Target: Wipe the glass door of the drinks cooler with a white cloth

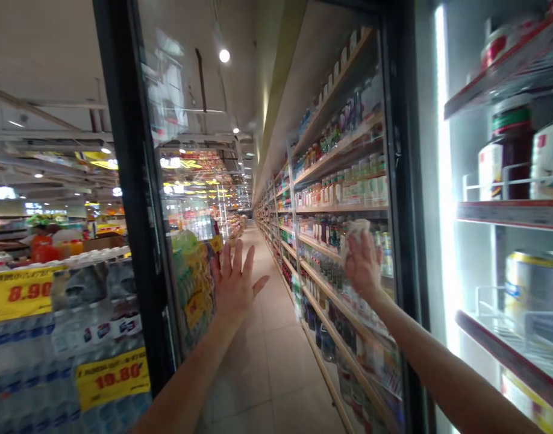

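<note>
A glass door (276, 367) with a black frame (127, 150) stands swung out in front of me. Against its pane my left hand (235, 274) is raised flat, fingers spread, holding nothing. Farther right, my right hand (364, 262) presses a crumpled whitish cloth (358, 228) to the glass near the door's right frame side. Its fingers lie over the cloth, partly blurred. Through the pane, or mirrored in it, several shelves of bottles (335, 187) show behind both hands.
At right is the lit cooler, with a bottle (511, 147) and a can (529, 289) on its wire-railed shelves (511, 214). Packs of bottled water (28, 361) are stacked at left, bearing yellow price signs (114, 377). A tiled aisle floor (253, 386) appears through the glass.
</note>
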`<move>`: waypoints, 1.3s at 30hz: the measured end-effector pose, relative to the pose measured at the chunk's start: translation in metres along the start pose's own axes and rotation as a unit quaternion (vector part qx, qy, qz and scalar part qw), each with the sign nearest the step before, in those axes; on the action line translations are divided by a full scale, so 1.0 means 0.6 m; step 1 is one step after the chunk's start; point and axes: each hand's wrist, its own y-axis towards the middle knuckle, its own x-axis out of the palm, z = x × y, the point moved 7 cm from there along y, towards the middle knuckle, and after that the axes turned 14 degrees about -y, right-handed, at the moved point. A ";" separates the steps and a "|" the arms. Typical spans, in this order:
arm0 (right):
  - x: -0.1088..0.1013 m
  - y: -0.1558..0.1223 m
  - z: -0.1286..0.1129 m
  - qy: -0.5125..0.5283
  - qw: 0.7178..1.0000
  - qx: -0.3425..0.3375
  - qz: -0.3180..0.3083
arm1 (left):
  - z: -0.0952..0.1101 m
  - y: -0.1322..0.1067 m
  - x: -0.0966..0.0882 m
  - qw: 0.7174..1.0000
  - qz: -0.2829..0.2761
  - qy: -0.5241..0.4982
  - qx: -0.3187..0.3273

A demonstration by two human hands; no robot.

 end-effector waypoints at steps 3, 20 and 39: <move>-0.001 0.001 0.054 -0.017 0.985 0.171 0.017 | 0.003 0.000 -0.002 1.000 0.009 0.010 0.013; -0.009 -0.033 -0.082 0.039 0.980 -0.196 0.014 | 0.005 -0.002 -0.009 0.998 0.044 0.013 0.040; -0.015 0.014 -0.017 0.008 0.995 0.051 0.087 | 0.005 -0.002 -0.006 0.998 0.045 0.018 0.045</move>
